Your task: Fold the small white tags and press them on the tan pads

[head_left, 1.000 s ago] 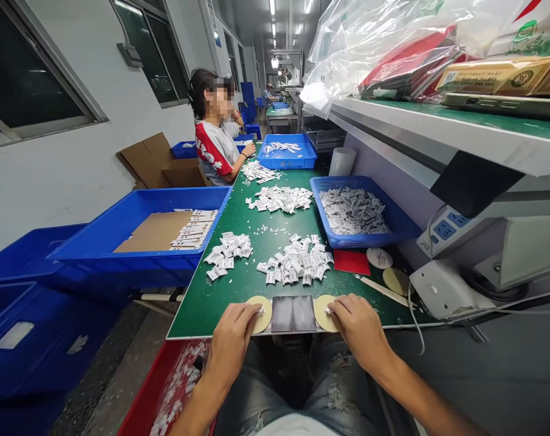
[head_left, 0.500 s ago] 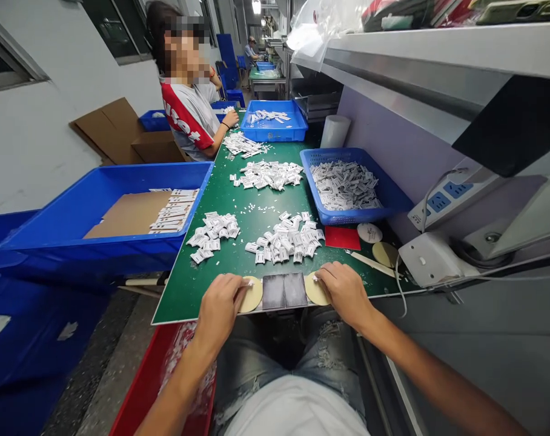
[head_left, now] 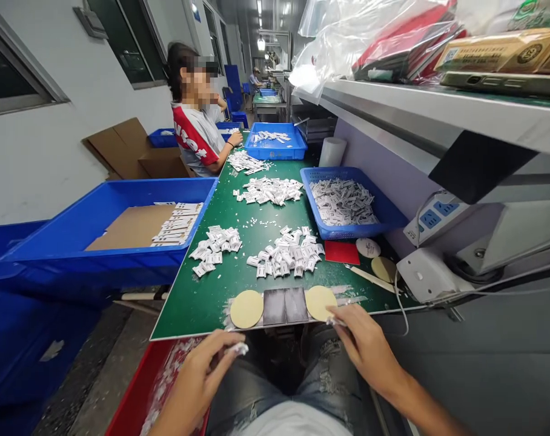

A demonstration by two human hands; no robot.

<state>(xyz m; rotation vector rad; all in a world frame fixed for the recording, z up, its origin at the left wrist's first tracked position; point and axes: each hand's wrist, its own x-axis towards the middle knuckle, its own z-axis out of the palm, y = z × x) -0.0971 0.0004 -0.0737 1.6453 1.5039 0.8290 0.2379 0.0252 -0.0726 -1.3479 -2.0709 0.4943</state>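
Note:
My left hand (head_left: 206,369) pinches a small white plastic piece (head_left: 239,349) between thumb and fingers, in front of the table edge above my lap. A similar small white piece (head_left: 334,321) is pinched in my right hand (head_left: 370,342), just at the near edge of the right yellow sanding disc (head_left: 321,303). Another yellow disc (head_left: 246,309) lies to the left, and two dark grey rectangular pads (head_left: 284,305) sit between the discs. Beyond them are a larger pile of white pieces (head_left: 286,253) and a smaller pile (head_left: 217,247) on the green table (head_left: 175,312).
A blue basket (head_left: 347,232) full of white pieces stands at the right, near a red square (head_left: 342,252) and a knife-like tool (head_left: 372,277). At the left is a large blue bin (head_left: 93,260). A co-worker (head_left: 200,130) sits farther along. A shelf (head_left: 420,100) overhangs the right side.
Both hands have drawn back from the yellow discs toward my body, the left one lifted off past the table edge, each with its white piece. The camera view has tilted up slightly.

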